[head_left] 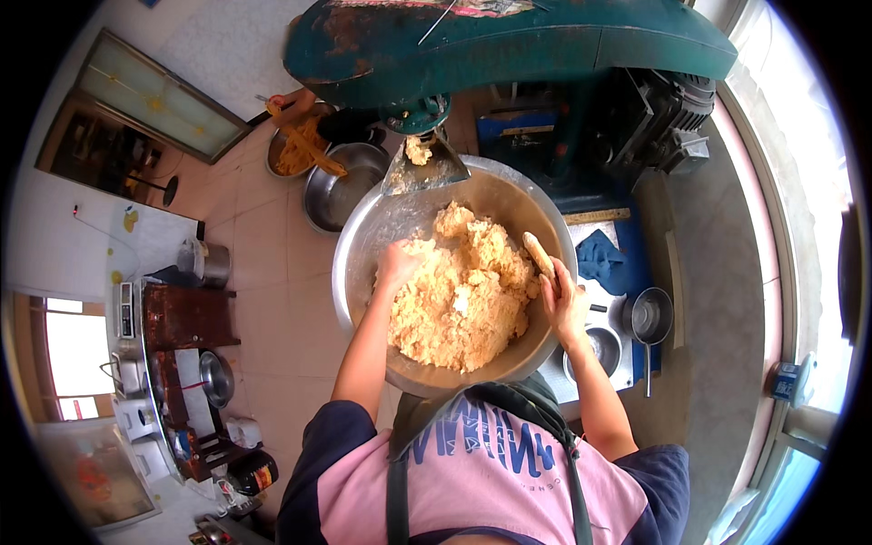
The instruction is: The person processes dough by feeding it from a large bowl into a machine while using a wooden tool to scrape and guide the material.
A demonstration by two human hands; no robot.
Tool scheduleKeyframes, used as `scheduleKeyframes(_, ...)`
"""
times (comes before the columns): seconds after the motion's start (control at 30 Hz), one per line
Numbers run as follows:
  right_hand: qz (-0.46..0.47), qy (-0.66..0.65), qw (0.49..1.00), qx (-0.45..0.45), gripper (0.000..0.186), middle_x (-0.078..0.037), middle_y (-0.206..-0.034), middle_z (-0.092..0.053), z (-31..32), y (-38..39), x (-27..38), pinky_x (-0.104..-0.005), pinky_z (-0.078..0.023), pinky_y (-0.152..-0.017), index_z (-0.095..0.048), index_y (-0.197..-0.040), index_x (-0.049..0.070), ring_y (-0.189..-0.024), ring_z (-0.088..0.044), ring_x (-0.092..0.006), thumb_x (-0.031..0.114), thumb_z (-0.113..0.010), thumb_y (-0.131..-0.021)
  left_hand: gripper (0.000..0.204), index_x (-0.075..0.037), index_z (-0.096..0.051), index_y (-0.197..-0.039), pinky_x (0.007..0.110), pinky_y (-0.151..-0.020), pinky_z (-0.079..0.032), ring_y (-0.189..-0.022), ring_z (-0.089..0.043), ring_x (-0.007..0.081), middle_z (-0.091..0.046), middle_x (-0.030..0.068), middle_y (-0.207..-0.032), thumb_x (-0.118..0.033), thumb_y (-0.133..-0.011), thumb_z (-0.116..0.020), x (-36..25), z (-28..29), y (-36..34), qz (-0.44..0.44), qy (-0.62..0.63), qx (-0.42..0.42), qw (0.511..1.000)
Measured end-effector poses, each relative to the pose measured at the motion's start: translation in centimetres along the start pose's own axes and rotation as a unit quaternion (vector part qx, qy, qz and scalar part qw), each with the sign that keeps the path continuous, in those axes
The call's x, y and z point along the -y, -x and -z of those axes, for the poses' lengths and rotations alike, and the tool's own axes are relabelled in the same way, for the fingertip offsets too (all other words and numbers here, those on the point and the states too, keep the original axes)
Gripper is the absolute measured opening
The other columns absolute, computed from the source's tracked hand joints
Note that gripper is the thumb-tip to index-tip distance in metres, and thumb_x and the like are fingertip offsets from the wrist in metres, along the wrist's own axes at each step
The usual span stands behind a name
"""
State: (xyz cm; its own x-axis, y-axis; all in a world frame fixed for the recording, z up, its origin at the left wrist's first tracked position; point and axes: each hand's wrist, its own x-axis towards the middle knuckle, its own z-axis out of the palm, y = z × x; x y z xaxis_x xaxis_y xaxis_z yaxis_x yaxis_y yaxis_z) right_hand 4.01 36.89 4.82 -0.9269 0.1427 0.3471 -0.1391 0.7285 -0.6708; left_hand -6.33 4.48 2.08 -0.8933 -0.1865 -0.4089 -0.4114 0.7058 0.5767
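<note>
A wide steel basin (352, 245) in front of me holds a heap of crumbly, pale yellow dough (463, 300). At its left side my left hand (398, 265) is curled into the dough, the fingertips buried. On the right rim, my right hand (568, 304) is closed around a short, tan, round-ended stick (538, 254), which leans over the basin. Above the far rim is the metal chute (427, 177) of a green machine (509, 50), with a lump of dough (418, 151) in its mouth.
Behind the basin at left stand a steel bowl (313, 195) and a bowl of orange-yellow strips (300, 150), with another person's arm (295, 107) over it. To the right lie a blue cloth (600, 257) and a steel saucepan (647, 316). A brown cabinet (189, 318) stands left.
</note>
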Motion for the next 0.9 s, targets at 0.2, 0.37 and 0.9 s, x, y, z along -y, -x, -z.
scheduleKeyframes(0.2,0.000,-0.001,1.000,0.012,0.036,-0.017,-0.076,-0.066,0.4,0.1,0.7,-0.0348,-0.052,-0.056,-0.056,-0.120,0.010,-0.063,-0.066,-0.0302,0.012,-0.064,-0.085,0.036,-0.010,-0.065,-0.094,0.033,-0.061,-0.053,-0.068,-0.061,0.0193,-0.063,0.0066,-0.073,-0.032,-0.069,-0.078,0.8,-4.7,10.3,-0.105,-0.216,0.050,0.969)
scheduleKeyframes(0.37,0.011,0.003,1.000,0.014,0.037,-0.014,-0.078,-0.067,0.4,0.1,0.5,-0.0346,-0.052,-0.055,-0.056,-0.120,0.011,-0.064,-0.067,-0.0278,0.014,-0.065,-0.084,0.083,-0.008,-0.041,-0.127,0.048,-0.096,-0.044,-0.122,-0.044,0.0347,-0.040,0.0236,-0.128,-0.038,-0.062,-0.083,2.3,-5.7,14.5,-0.244,-0.080,0.027,0.966)
scheduleKeyframes(0.9,0.006,0.004,1.000,-0.010,0.038,-0.013,-0.075,-0.067,-0.1,0.2,-0.2,-0.0355,-0.052,-0.053,-0.056,-0.120,0.012,-0.060,-0.066,-0.0272,0.016,-0.066,-0.083,0.097,-0.022,-0.030,-0.145,0.054,-0.106,-0.031,-0.129,-0.034,0.0388,-0.033,0.0274,-0.138,-0.066,-0.068,-0.069,-4.1,-2.0,8.1,-0.051,-0.220,0.135,0.965)
